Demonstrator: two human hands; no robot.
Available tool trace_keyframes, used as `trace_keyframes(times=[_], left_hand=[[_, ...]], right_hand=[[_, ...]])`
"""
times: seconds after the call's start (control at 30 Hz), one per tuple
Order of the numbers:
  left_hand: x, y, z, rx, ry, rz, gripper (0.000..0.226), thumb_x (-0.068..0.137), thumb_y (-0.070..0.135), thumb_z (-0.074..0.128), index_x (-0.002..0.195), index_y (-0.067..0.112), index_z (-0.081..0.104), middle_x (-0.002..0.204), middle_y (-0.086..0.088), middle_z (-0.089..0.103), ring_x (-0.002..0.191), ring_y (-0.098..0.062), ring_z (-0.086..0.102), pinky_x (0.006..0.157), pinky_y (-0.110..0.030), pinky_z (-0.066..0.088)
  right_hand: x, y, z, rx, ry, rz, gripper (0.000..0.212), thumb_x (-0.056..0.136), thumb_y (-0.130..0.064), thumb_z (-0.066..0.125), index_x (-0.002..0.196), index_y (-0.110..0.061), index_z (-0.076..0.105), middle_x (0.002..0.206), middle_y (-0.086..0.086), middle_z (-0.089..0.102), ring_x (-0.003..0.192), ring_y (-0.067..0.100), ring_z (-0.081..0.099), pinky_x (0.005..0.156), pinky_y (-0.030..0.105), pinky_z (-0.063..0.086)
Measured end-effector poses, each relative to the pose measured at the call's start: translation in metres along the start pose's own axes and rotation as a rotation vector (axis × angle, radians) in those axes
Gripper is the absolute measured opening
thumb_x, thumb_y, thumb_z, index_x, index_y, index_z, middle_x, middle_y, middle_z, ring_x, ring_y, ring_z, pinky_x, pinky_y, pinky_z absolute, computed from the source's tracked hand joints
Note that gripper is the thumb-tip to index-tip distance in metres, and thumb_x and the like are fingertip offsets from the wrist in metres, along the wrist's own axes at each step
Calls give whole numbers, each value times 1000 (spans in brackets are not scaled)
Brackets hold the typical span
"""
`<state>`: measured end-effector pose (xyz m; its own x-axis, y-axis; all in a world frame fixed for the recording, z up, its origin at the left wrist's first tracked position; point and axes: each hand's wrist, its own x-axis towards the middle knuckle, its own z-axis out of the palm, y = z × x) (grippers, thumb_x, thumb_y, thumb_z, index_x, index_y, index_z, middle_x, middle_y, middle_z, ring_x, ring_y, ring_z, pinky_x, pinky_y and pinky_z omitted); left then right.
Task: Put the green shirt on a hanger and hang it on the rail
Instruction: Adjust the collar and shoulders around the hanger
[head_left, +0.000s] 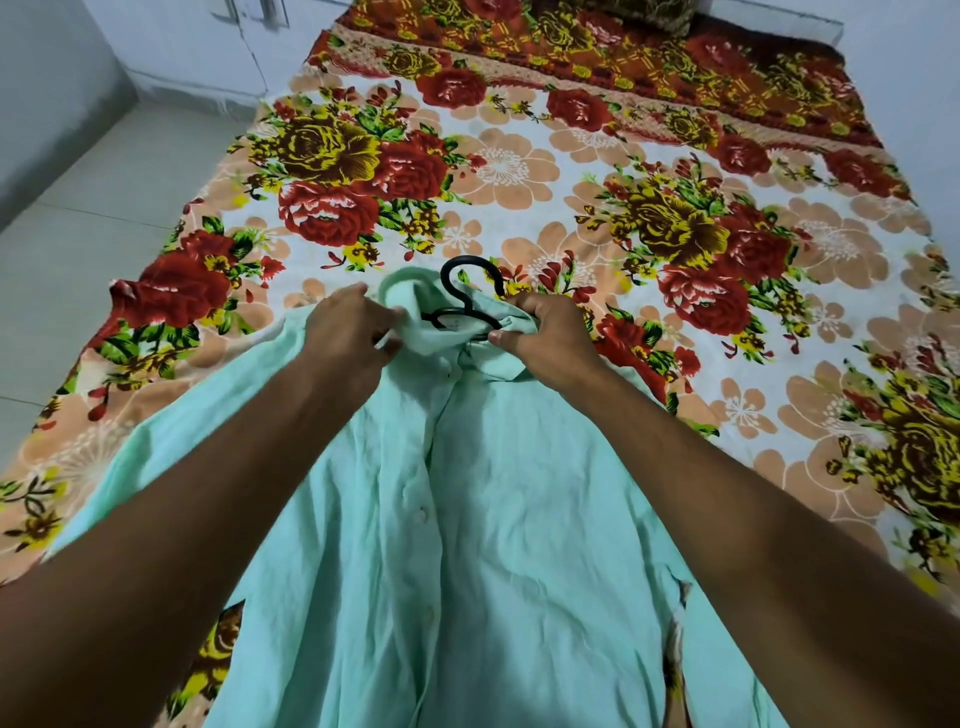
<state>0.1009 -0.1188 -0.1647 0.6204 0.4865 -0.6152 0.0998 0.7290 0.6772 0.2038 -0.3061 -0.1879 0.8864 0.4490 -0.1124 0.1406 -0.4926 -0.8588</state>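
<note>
Both my arms reached forward and down over the bed (571, 171), forearms converging toward the collar of the green shirt (467, 519). The shirt lay spread on the floral bedsheet (649, 322), front side up, button placket running down the middle, collar end farthest from me. The black hanger (467, 291) sat inside the neck opening, its hook poking out past the collar and lying over the sheet; most of its body was hidden under fabric.

My left hand (348, 327) was palm down at the left side of the collar, fingers (384, 340) curled and pinching the collar fabric. Slight motion blur there, so exact finger placement was hard to read. My right hand (550, 338) was at the right side of the collar, knuckles up, thumb tucked toward the middle, clenched around bunched collar cloth and what looked like the hanger's shoulder bar under it. I could not tell if it touched the hanger directly.

A white wall and a pale tiled floor (93, 197) showed to the left of the bed.
</note>
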Motion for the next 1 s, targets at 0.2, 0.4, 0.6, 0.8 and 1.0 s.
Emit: trace_keyframes(times=[0.2,0.4,0.6,0.8,1.0], left_hand=[[-7,-29,-14,191,67,-46,16,87,-7,66,101,0,64,101,-16,65,91,-28,64,78,-41,62],[5,2,-13,255,-78,39,25,100,-2,45,91,14,61,93,-6,68,91,-24,66,76,-42,60],[15,27,-13,334,-191,-94,19,102,2,41,102,6,59,113,-14,67,108,-31,68,95,-52,55],[16,39,-6,370,-165,-197,18,104,8,44,101,4,61,104,-13,68,99,-27,69,79,-49,57],[13,52,2,428,-66,-360,25,105,14,40,110,9,64,114,-10,72,105,-28,66,85,-48,50]], right_hand=[[-1,-4,-5,7,-59,17,16,83,-10,80,99,-9,76,90,4,76,86,23,73,84,44,62],[-1,-12,-16,-6,150,-35,41,97,-31,68,65,-7,58,54,-5,37,54,11,34,58,30,31],[-6,-16,-9,-95,257,44,29,101,-23,59,91,1,70,77,15,67,65,20,50,61,32,35],[6,-14,-21,291,84,388,18,101,-15,56,103,-6,71,108,18,75,104,36,71,92,52,59],[6,-29,-42,552,-105,614,25,102,-1,42,98,-1,66,98,16,73,88,29,70,79,44,60]])
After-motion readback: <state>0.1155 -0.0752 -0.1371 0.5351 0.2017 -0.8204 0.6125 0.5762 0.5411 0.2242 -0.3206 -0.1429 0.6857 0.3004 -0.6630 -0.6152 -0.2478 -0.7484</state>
